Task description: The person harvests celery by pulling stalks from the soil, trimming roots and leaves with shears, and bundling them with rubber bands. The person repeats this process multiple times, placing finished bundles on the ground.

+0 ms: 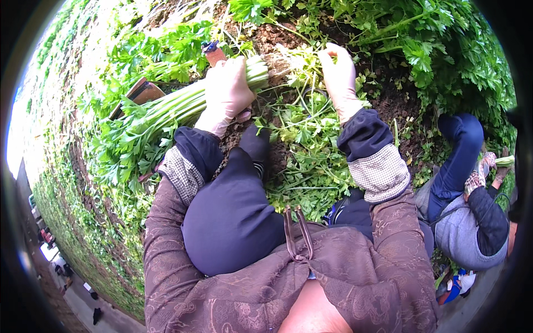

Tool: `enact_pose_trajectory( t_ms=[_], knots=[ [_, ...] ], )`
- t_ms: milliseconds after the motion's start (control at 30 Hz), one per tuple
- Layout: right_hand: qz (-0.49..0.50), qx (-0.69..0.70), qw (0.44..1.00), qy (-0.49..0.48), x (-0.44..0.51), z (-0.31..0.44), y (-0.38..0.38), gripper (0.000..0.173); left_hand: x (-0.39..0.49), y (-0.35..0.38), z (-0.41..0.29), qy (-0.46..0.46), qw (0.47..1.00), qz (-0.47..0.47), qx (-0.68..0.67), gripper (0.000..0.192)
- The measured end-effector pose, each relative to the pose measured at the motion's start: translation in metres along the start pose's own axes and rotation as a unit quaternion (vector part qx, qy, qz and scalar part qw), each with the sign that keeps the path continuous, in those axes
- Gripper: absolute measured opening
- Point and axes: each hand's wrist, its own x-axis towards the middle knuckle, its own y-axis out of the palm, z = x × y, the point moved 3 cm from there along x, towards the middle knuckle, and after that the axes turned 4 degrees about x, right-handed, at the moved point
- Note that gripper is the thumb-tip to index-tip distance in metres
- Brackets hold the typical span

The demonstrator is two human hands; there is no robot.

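Note:
My left hand (230,85) is closed around a thick bunch of celery (183,100), its cut stalk ends pointing right and its leaves spreading to the lower left. Just beyond that hand, an orange-wrapped tool handle (215,55) sticks up. A brown and dark flat object, its kind unclear (143,95), lies behind the stalks. To the right, my right hand (338,73) has its thumb and fingertips bent together at pale, yellowish celery leaves (306,62); whether they pinch any is unclear. Loose celery leaves and stems (312,129) cover the soil below it.
Standing celery plants (420,50) rise at the upper right. A co-worker (470,216) crouches close by on the right, holding a green stalk. My knee (233,233) is bent under my left arm. A road (100,310) with vehicles and people lies at the far lower left.

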Motion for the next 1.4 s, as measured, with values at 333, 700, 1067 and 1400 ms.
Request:
enact_pose_trajectory(
  t_ms=[333,700,1067,1400],
  knots=[
    [0.219,0.13,0.967,0.025,-0.022,0.025,0.086,0.039,-0.001,-0.001,-0.003,-0.046,0.994,0.094,0.035,0.075],
    [-0.076,0.161,0.952,0.25,-0.001,-0.119,-0.021,0.019,-0.001,0.005,-0.003,-0.004,0.999,0.026,0.031,0.068],
    [0.45,-0.304,0.836,-0.077,-0.114,-0.145,0.085,0.024,-0.001,0.005,-0.005,-0.001,0.998,0.02,0.06,0.067],
    [0.143,-0.241,0.921,0.271,-0.063,-0.209,-0.031,0.026,-0.003,0.006,-0.003,0.01,0.998,0.004,0.056,0.066]
  ],
)
